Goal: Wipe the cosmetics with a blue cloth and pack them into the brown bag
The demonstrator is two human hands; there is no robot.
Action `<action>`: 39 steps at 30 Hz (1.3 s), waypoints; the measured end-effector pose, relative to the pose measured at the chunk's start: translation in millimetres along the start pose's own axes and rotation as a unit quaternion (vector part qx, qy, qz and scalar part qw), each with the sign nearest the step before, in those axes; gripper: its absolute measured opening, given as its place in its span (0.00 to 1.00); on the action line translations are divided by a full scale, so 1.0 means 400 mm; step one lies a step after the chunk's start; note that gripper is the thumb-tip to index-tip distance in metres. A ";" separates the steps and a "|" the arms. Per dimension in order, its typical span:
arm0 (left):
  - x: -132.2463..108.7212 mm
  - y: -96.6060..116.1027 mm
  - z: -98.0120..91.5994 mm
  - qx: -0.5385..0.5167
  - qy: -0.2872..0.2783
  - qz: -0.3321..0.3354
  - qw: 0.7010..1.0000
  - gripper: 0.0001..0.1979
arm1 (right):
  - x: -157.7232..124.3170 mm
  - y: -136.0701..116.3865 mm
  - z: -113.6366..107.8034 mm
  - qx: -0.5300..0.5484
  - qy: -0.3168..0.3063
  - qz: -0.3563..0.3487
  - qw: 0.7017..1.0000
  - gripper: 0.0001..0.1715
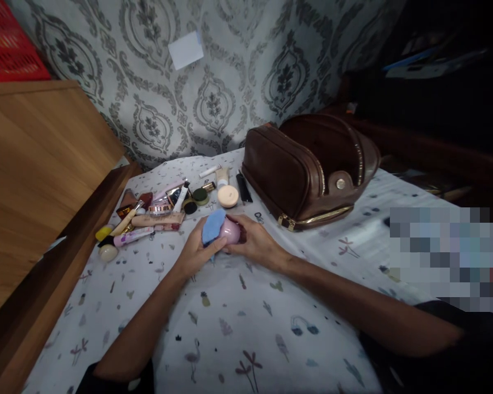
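My left hand [198,250] is closed on a blue cloth [213,226], which lies against a shiny pink rounded container [230,232]. The container's far side is hidden, and I cannot tell its exact kind. My right hand [262,243] grips it from the right, fingers curled around its edge. Just beyond my hands rests a round beige compact [228,196], beside a beige tube [222,176] and a slim black case [244,187]. To the left, several cosmetics are heaped, among them a long peach tube [158,219] and a white-and-purple tube [133,236].
A brown toiletry bag [279,172] stands at the back right, its top unzipped. White printed fabric [230,328] covers the surface. A wooden panel [36,180] borders the left, with a red basket [10,46] above. Patterned wallpaper [213,104] closes off the back.
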State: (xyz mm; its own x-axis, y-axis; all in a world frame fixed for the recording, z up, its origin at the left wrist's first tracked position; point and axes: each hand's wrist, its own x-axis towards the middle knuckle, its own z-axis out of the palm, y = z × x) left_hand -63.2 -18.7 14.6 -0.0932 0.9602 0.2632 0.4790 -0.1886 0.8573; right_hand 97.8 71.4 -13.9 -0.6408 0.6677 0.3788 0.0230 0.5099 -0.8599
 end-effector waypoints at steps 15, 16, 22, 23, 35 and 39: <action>-0.006 0.010 0.011 0.023 0.047 -0.056 0.997 0.17 | -0.016 -0.034 -0.002 -0.106 0.013 -0.003 0.994 0.22; -0.005 0.007 0.009 0.009 0.043 -0.055 0.998 0.18 | -0.014 -0.033 -0.003 -0.094 0.012 0.000 0.996 0.22; 0.002 -0.002 0.001 -0.093 0.033 -0.059 0.993 0.27 | -0.003 -0.019 -0.006 0.021 -0.015 0.046 0.999 0.29; 0.001 -0.004 0.001 -0.109 0.033 -0.063 0.991 0.28 | -0.003 -0.018 -0.006 0.039 -0.016 0.050 0.998 0.31; -0.002 -0.024 0.001 -0.096 0.048 -0.037 0.994 0.23 | 0.007 -0.047 -0.020 0.213 -0.056 0.151 0.964 0.27; 0.001 -0.007 0.008 -0.030 0.105 -0.011 0.994 0.16 | 0.010 -0.048 -0.022 0.239 -0.055 0.165 0.955 0.28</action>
State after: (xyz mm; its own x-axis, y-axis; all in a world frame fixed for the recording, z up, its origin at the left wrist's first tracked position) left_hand -61.9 -17.0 10.9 -0.2854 0.9013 0.3258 0.4234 -0.1864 0.8865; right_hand 101.4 68.9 7.1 -0.7369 0.6746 0.0442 -0.0987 -0.0427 -0.9942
